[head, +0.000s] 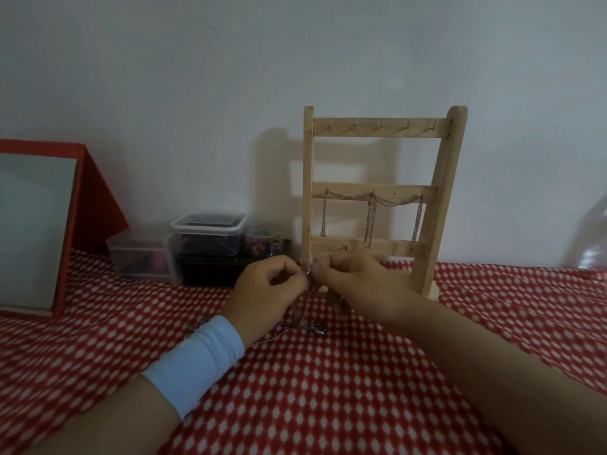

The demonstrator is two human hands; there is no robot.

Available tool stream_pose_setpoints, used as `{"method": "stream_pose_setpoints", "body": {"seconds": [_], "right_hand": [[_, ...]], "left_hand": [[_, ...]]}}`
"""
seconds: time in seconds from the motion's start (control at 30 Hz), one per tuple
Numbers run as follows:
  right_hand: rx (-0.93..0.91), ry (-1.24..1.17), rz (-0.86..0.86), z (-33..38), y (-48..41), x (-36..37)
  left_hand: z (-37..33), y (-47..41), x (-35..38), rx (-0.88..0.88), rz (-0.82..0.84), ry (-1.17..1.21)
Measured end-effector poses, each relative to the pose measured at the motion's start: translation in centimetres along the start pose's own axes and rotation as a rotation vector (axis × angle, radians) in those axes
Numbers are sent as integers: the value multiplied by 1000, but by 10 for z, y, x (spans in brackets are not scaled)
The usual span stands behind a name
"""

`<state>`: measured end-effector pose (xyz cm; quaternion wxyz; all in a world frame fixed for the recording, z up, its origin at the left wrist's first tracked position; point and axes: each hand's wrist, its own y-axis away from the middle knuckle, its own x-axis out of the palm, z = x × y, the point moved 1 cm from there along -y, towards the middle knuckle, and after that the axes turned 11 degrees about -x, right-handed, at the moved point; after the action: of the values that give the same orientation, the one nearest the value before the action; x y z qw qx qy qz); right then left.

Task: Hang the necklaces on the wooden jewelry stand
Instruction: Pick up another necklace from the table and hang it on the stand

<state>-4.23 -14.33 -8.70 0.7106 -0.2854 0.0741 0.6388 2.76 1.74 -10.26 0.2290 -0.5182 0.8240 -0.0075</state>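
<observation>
A wooden jewelry stand (377, 188) leans against the wall on the red patterned cloth. Two silver chains (371, 211) hang from hooks on its middle bar. My left hand (266, 290) and my right hand (351, 277) meet just in front of the stand's lowest bar, both pinching a thin silver necklace (300, 310) between fingertips. The necklace trails down to the cloth, where a small dark pendant (318, 330) lies. A white band sits on my left wrist.
Clear plastic boxes (207, 238) and a small jar (262, 241) stand left of the stand by the wall. A red-framed mirror (36, 224) leans at the far left. A clear plastic object (594, 241) shows at the right edge.
</observation>
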Motion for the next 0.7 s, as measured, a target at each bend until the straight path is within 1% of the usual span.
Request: {"method": "stream_pose_setpoints", "body": {"seconds": [0.07,0.13,0.23,0.37,0.47,0.63,0.7], "right_hand": [[-40,-43,-36,-1,0,0],[-74,-72,-30,-1,1,1],[-90,-114,-26,-2,2,1],[-70,-160,-71,1,1,-3],[-79,-117,-57,4,1,-4],[-132,-107,-126,5,0,-4],[-140,-64,-112,5,0,-7]], "left_hand": [[2,-2,-1,-54,66,1],[3,-2,-2,-64,85,6],[0,0,-3,-23,40,28],[-2,-1,-3,57,-52,6],[-4,2,-3,81,-128,30],[-4,2,-2,92,-114,-6],[-2,1,-3,105,-106,-32]]}}
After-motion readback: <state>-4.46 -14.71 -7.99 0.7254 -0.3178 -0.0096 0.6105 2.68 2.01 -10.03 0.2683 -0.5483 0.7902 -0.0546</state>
